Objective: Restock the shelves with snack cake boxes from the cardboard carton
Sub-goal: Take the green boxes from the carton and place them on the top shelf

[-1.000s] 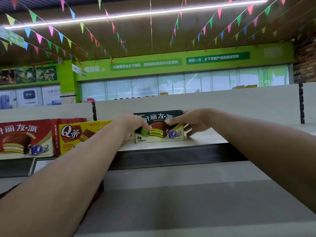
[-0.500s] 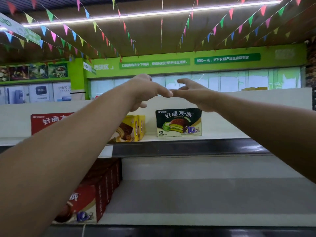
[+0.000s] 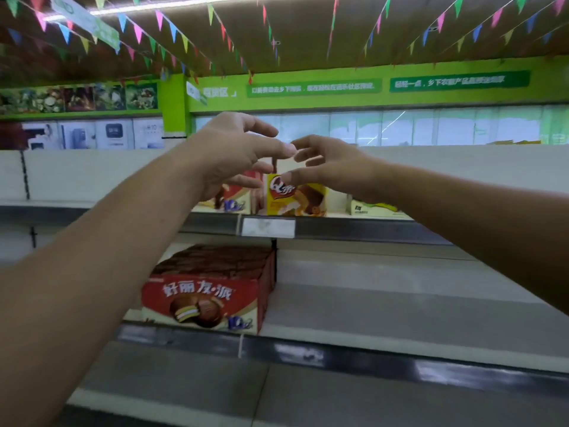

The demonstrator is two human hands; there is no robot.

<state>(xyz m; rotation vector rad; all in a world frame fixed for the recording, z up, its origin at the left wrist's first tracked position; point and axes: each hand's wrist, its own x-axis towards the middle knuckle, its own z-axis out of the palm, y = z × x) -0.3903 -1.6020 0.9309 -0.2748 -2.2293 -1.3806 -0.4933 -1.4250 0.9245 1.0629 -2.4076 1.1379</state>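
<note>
Hiding red box [image 3: 232,197], left hand [image 3: 234,149]; right hand [image 3: 334,163] hiding pale box [image 3: 369,208]; fingers [image 3: 264,129] spread, empty.

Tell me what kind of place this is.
Most likely a small supermarket or grocery shop: tiered white shelves carrying a price label, boxed snack cakes facing out, and pennant bunting with green wall signs overhead.

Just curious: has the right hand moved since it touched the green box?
Yes. The right hand has let go of the green box and gone up and left, now empty before the yellow box.
</note>
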